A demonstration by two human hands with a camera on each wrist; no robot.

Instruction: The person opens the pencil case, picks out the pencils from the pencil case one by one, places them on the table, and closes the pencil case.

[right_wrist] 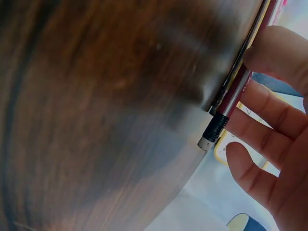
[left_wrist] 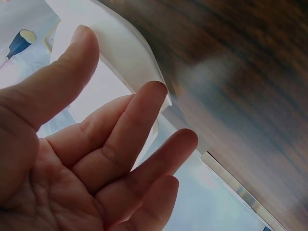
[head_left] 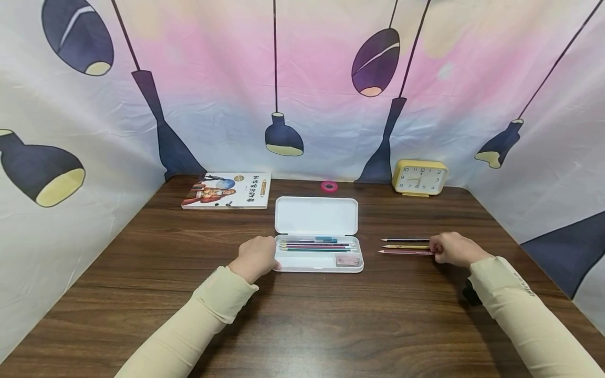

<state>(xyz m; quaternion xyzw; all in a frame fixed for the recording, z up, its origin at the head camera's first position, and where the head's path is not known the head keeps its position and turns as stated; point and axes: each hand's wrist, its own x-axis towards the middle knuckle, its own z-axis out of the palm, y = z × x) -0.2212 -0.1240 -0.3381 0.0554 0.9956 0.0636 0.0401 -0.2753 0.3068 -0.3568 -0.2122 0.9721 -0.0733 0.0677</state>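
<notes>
A white pencil case (head_left: 316, 215) lies with its lid up in the head view, holding several pencils (head_left: 316, 247), a blue-capped pen (head_left: 326, 240) and a pinkish eraser (head_left: 348, 261). At its left end my left hand (head_left: 255, 257) rests against the case, fingers loosely bent and apart in the left wrist view. My right hand (head_left: 454, 248) pinches the dark red pencil (right_wrist: 236, 91) near its eraser end, between thumb and fingers. Beside that pencil lie a yellow pencil (head_left: 405, 247) and a black pencil (head_left: 404, 240), all pointing left. Their right ends are hidden by the hand in the head view.
A book (head_left: 227, 190) lies at the back left of the wooden table (head_left: 321, 320). Behind the case is a pink tape roll (head_left: 329, 186). A yellow clock (head_left: 419, 177) stands at the back right. A printed cloth (head_left: 227, 79) hangs behind the table.
</notes>
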